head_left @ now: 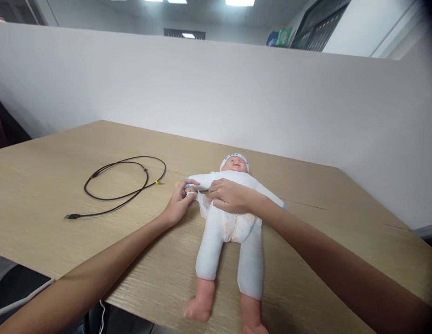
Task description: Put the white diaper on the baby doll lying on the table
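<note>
A baby doll in a white suit and a white printed cap lies on its back, feet towards me. Round its hips is a white diaper with a faint print. My left hand, beside the doll's arm, pinches the stretched-out side of the diaper between thumb and fingers. Over the doll's belly, my right hand is closed at the diaper's waist; its fingertips are partly hidden. A thin white flap of the diaper spans the gap between both hands.
A black cable with a USB plug lies looped on the wooden table, left of the doll. Behind the table stands a pale partition wall. The table's near edge runs under my left forearm, and a white cord hangs below it.
</note>
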{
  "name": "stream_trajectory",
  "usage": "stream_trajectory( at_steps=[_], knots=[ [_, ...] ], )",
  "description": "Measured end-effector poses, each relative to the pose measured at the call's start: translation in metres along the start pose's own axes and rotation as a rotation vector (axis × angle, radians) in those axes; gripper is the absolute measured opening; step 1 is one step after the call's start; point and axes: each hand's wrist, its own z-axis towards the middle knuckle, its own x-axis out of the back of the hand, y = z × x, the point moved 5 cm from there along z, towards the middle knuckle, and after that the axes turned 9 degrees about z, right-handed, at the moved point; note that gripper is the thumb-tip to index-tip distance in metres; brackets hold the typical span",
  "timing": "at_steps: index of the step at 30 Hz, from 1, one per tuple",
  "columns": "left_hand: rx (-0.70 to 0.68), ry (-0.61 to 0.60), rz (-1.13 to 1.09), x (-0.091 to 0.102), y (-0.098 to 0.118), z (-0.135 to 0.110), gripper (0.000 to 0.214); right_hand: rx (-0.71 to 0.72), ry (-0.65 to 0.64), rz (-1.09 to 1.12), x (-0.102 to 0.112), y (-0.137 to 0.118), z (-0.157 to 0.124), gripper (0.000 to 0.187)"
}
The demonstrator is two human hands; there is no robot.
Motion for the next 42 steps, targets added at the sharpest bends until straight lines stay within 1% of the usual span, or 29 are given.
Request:
stream_trajectory(
  at_steps=[4,8,12,14,17,20,22,24,27,30,33,35,39,42],
  knots=[
    [-0.015,-0.001,-0.005,0.001,-0.002,0.001,0.031,-0.001,0.013,-0.008,-0.003,0.000,-0.001,0.029],
    [-0.020,0.005,0.009,0.005,-0.006,0.001,0.030,-0.045,0.032,-0.022,-0.003,0.002,-0.004,0.029],
    [-0.007,0.013,-0.017,0.005,-0.008,0.000,0.029,-0.070,0.011,-0.073,-0.005,0.002,0.000,0.034],
    [-0.006,0.021,-0.028,0.005,-0.007,-0.001,0.029,-0.071,0.027,-0.085,-0.005,0.001,0.001,0.034],
    [-0.004,0.030,-0.039,0.005,-0.004,-0.001,0.029,-0.086,0.102,-0.071,-0.001,-0.002,-0.006,0.029],
    [0.012,0.019,-0.077,0.001,0.000,-0.001,0.028,-0.130,0.249,-0.029,0.007,-0.007,-0.025,0.028],
    [0.011,0.008,-0.089,-0.004,0.004,0.001,0.027,-0.187,0.342,0.031,0.011,-0.006,-0.041,0.035],
    [0.000,0.008,-0.082,-0.009,0.008,0.006,0.024,-0.267,0.414,0.126,0.010,0.002,-0.057,0.041],
    [-0.009,-0.004,-0.073,-0.022,0.013,0.016,0.022,-0.347,0.474,0.282,0.004,0.017,-0.071,0.043],
    [-0.014,-0.055,-0.071,-0.041,0.017,0.027,0.023,-0.336,0.489,0.343,-0.001,0.024,-0.072,0.043],
    [-0.030,-0.112,-0.077,-0.060,0.020,0.037,0.022,-0.305,0.502,0.352,-0.003,0.024,-0.070,0.046],
    [-0.027,-0.113,-0.079,-0.069,0.021,0.041,0.021,-0.288,0.516,0.353,-0.004,0.023,-0.070,0.049],
    [-0.008,-0.110,-0.054,-0.078,0.021,0.041,0.021,-0.279,0.558,0.359,-0.006,0.025,-0.071,0.049],
    [-0.042,-0.141,-0.006,-0.079,0.024,0.036,0.027,-0.271,0.561,0.349,-0.006,0.026,-0.071,0.047]
  ],
)
